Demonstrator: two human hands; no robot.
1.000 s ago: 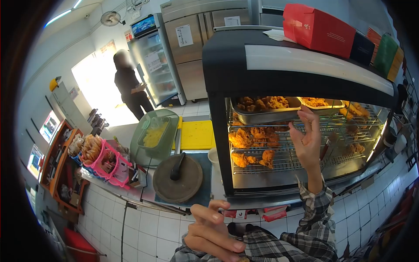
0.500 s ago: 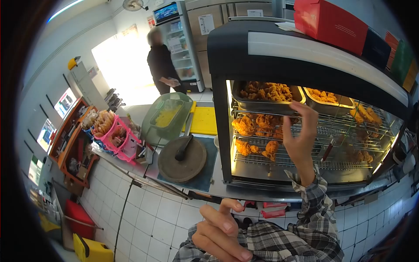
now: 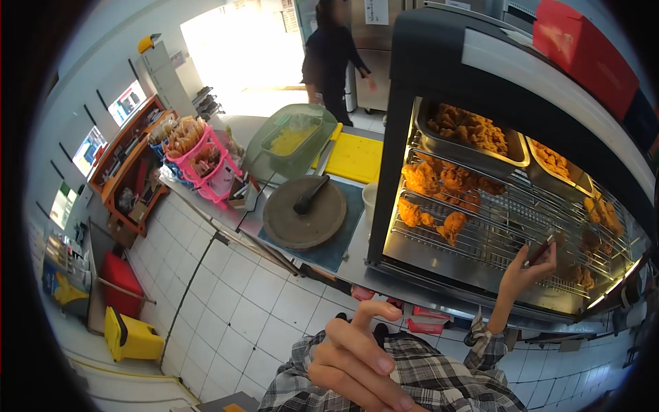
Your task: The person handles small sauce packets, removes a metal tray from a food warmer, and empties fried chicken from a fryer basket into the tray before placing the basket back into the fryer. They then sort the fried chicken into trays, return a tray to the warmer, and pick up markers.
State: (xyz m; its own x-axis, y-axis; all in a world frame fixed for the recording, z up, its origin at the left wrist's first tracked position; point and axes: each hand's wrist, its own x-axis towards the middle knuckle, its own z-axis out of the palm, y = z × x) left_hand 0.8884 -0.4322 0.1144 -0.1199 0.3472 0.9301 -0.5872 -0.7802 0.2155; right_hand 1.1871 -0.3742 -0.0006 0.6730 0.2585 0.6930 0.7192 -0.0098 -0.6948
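Note:
My right hand (image 3: 527,273) is closed around the dark handle (image 3: 539,251) on the front of a lit glass display cabinet (image 3: 473,275). Behind the glass, pieces of fried chicken (image 3: 420,177) lie on wire racks, below metal trays (image 3: 518,152) of more fried food. Low in the view, my left hand (image 3: 360,357) hangs in front of the plaid shirt, its fingers loosely bent and partly apart, with nothing visible in them.
Left of the cabinet, the counter holds a round stone mortar (image 3: 302,223) with a dark pestle (image 3: 310,196), a yellow board (image 3: 353,156), a green container (image 3: 264,147) and pink baskets (image 3: 213,165). A person (image 3: 333,62) stands beyond. A red box (image 3: 583,55) tops the cabinet.
My right hand has moved down and to the right, from in front of the upper racks onto the handle. The scene has shifted rightward in view. The other person's arm now hangs out sideways.

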